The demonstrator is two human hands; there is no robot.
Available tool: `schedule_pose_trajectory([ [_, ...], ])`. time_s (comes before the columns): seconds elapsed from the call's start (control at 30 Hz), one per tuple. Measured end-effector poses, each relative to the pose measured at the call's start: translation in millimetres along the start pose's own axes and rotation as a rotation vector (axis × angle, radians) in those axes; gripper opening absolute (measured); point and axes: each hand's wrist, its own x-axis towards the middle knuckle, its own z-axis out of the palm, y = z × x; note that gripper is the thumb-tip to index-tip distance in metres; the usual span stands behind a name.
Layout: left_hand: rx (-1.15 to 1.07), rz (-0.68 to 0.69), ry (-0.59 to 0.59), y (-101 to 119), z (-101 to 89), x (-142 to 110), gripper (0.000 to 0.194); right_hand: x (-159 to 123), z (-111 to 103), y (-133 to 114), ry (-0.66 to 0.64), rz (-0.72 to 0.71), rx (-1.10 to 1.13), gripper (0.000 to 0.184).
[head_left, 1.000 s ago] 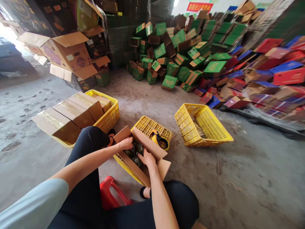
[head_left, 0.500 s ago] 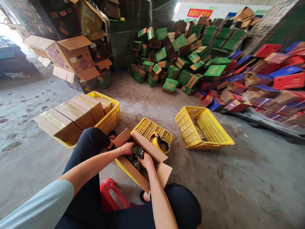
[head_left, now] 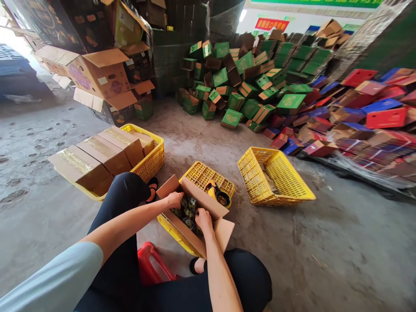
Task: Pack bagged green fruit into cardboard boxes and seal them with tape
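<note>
An open cardboard box (head_left: pixel 204 197), its flaps raised, rests on an upturned yellow crate between my knees. Inside lie clear plastic packets (head_left: pixel 188 210) with dark green contents that I cannot identify. My left hand (head_left: pixel 174 199) is at the box's left end, fingers curled together beside the packets; what they pinch, if anything, is hidden. On the right side, my right hand (head_left: pixel 204 218) reaches in with bent fingers against a packet, its fingertips partly hidden. A yellow and black tape dispenser (head_left: pixel 220 195) lies on the crate (head_left: pixel 198 170) just beyond the box.
Left of me, a yellow crate (head_left: pixel 159 149) holds several taped cartons (head_left: pixel 104 154). Another yellow crate (head_left: pixel 279 175) stands tilted at the right. A red stool (head_left: pixel 152 262) is below me. Heaps of green boxes (head_left: pixel 232 118) and red and blue boxes (head_left: pixel 386 117) lie beyond.
Both hands have lifted slightly off the packets and drawn apart, the left one rising, so more of the packets shows between them. The box stays in place; the view has shifted a little.
</note>
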Motion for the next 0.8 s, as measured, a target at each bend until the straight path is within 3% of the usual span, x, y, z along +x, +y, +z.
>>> schedule_pose_trajectory([
  [0.23,0.070,0.015,0.084,16.1,-28.0,-13.5,0.055,-42.7,-49.6,21.4,0.199,0.019,-0.047,0.028],
  [0.37,0.094,0.137,-0.011,45.6,-13.1,-23.6,0.033,-48.8,-63.5,37.0,0.302,-0.010,0.029,0.035],
  [0.47,0.095,0.167,-0.122,67.2,9.3,-24.3,0.021,-44.9,-58.0,38.2,0.180,-0.033,-0.042,0.038],
  [0.57,0.071,0.132,-0.150,73.2,22.6,-18.5,0.009,-43.4,-44.3,32.9,0.041,-0.097,-0.120,0.033],
  [0.67,0.013,0.086,-0.127,62.9,19.8,-11.4,0.011,-42.7,-31.1,22.7,-0.026,-0.128,-0.163,0.041],
  [0.8,-0.107,0.016,-0.082,39.0,-1.2,-7.8,0.018,-36.2,-20.0,5.7,-0.053,-0.144,-0.165,0.048],
])
